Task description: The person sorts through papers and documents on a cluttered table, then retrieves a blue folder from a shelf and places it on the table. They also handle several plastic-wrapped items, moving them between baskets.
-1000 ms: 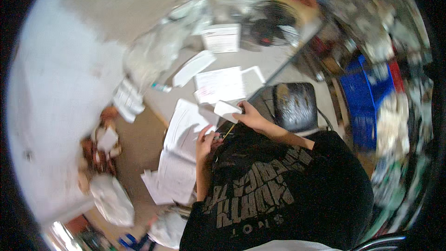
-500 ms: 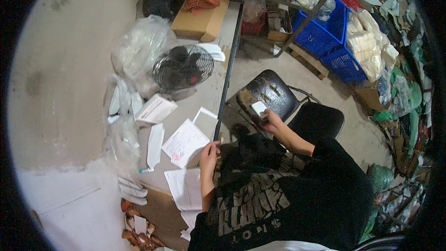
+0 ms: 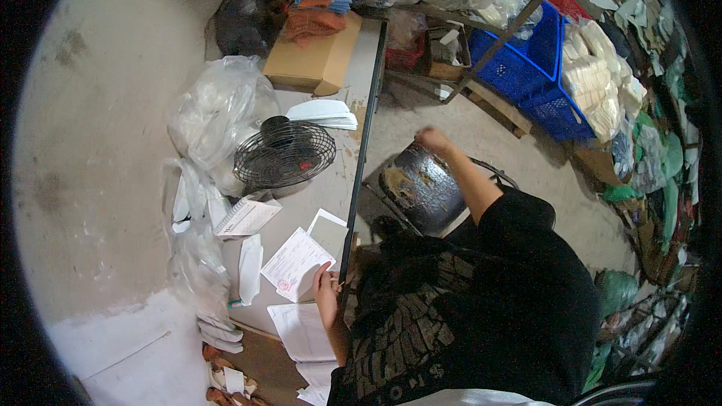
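Left hand [image 3: 326, 291] at the table [image 3: 325, 194] edge, fingers loosely bent beside the stamped sheet [image 3: 295, 262] lying there, whether pinching anything I can't tell; that paper looks light and floppy, best gripped by a corner. Right hand [image 3: 432, 139] over the worn chair [image 3: 423, 192], its grip unclear.

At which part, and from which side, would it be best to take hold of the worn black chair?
Probably grip the chair by its far edge, coming from above and the right, closing over the rim. Floor shows beyond that edge, while the table flanks the left and the dark shirt hides the near part. The right hand is at that edge.
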